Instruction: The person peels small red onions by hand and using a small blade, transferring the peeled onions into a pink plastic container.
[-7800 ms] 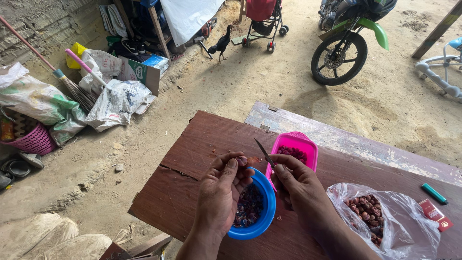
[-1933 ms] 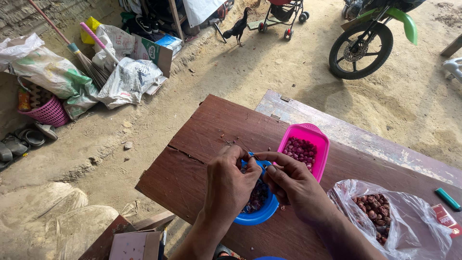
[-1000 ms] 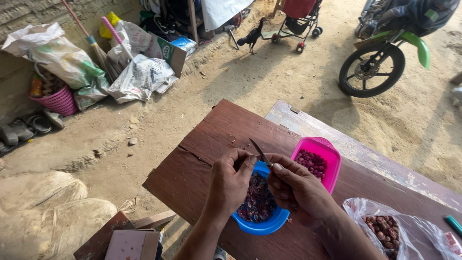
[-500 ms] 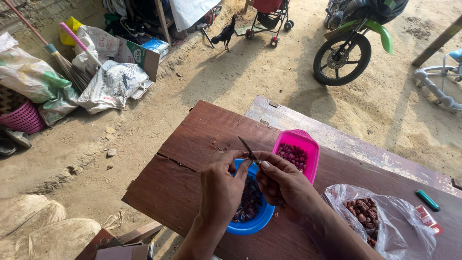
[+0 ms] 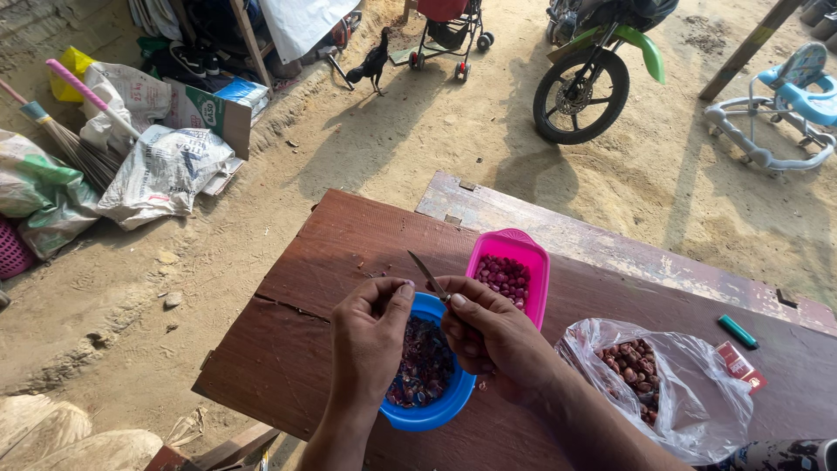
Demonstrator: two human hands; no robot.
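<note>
My left hand [image 5: 370,340] and my right hand [image 5: 493,336] meet above a round blue bowl [image 5: 436,410] of dark purple peelings on a brown wooden table [image 5: 314,288]. A small knife [image 5: 427,274] is gripped in my right hand, blade pointing up and away. The fingers of my left hand pinch something small near the blade; it is mostly hidden. A pink rectangular tub [image 5: 510,277] of peeled reddish shallots stands just behind the bowl. A clear plastic bag [image 5: 671,388] of unpeeled brown shallots lies open at my right.
A green lighter [image 5: 738,331] and a red packet [image 5: 741,366] lie at the table's right. On the sandy ground beyond are a motorbike [image 5: 593,70], a stroller [image 5: 449,26], a black chicken [image 5: 370,61], a baby walker [image 5: 789,109], sacks [image 5: 161,170] and a broom [image 5: 74,144].
The view has swung right and slightly up. My hands stay together over the blue bowl, the knife still upright in the right hand.
</note>
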